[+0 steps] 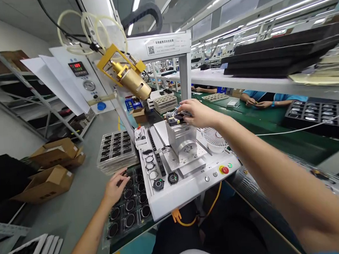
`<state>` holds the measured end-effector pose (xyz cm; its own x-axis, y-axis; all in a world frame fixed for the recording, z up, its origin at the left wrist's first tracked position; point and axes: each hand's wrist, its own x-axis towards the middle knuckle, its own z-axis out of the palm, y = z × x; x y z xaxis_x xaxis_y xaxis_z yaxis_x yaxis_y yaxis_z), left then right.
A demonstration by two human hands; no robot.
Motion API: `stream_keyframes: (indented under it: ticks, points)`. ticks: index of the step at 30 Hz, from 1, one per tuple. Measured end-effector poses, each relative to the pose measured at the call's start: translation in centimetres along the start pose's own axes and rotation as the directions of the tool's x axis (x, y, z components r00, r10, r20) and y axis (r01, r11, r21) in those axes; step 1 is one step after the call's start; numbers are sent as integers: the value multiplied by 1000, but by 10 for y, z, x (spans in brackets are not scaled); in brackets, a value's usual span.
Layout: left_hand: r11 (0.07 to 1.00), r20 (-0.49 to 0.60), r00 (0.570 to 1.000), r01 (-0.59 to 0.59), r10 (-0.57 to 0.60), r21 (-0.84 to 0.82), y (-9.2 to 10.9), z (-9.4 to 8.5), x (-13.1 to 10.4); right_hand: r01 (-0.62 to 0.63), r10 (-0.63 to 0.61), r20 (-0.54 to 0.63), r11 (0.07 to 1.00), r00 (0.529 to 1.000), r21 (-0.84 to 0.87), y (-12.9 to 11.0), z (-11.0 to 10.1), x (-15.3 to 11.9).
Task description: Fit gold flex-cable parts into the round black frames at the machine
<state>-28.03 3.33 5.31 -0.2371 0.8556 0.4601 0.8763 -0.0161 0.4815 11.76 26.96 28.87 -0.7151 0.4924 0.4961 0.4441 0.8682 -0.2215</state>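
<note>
- Reaching over the clear tray [122, 220] on the counter [118, 244], the left hand [113, 187] has its fingers loosely curled and partly parted above the dark round pieces [129, 206]; whether they pinch one cannot be told.
- Sitting behind that tray, the stacked trays [118, 166] carry more dark parts in their compartments.
- Slanting above the workstation, the gold cylinder [136, 84] points down and stands apart from both hands.
- Lying on the white base [167, 202], the thin rings [150, 166] form a column, with two black discs [158, 184] [173, 177] nearer its front edge.
- Resting on top of the metal fixture [179, 138], the dark round part [179, 116] is partly hidden by the right hand [199, 113].
- Bending down onto that spot, the right fingers are at the part; whether they grasp it or only press or steady it cannot be told.
- Judging from this, the step in hand is handling the part at the fixture while the left hand attends to the tray; the next move calls for light, level fingertip control above, and a careful edge grip at the tray.
- Standing right of the fixture are the white fan [214, 137] and the red button [224, 170].
</note>
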Motion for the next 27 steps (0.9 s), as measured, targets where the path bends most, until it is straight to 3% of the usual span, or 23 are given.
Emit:
stream_keyframes:
  ticks: [3, 6, 10, 12, 14, 16, 18, 20, 23, 25, 27]
  points:
    - [997, -64, 996, -57, 54, -50, 25, -32, -10, -63, 49, 265, 997, 963, 44, 8, -11, 30]
    - [989, -104, 989, -114, 104, -92, 54, -61, -4, -38, 10, 298, 995, 955, 88, 12, -16, 35]
    - [958, -187, 947, -278, 260, -77, 113, -77, 39, -28, -3, 174, 984, 985, 176, 14, -10, 31]
    - [921, -220, 908, -381, 358, -76, 150, -71, 70, -36, 35, 9, 961, 999, 273, 15, -5, 22]
    - [888, -246, 873, -452, 421, -86, 190, -57, 104, -22, 105, -179, 910, 978, 413, 13, 0, 6]
    - [879, -244, 867, -467, 435, -95, 227, -38, 139, 10, 181, -298, 841, 937, 542, 9, 6, -22]
    - [889, -194, 882, -451, 429, -86, 260, -18, 172, 25, 239, -337, 783, 911, 622, 1, 15, -62]
    - [923, -112, 918, -385, 381, -14, 285, -2, 199, -17, 299, -318, 751, 900, 660, -9, 27, -110]
    - [947, 15, 952, -304, 304, 101, 304, 7, 223, -216, 461, -214, 713, 861, 667, -26, 52, -194]
    - [919, 122, 917, -389, 379, 71, 304, 5, 228, -349, 571, -108, 629, 814, 694, -36, 75, -251]
    - [859, 225, 832, -510, 507, -48, 295, 0, 226, -470, 666, 12, 514, 746, 718, -44, 101, -303]
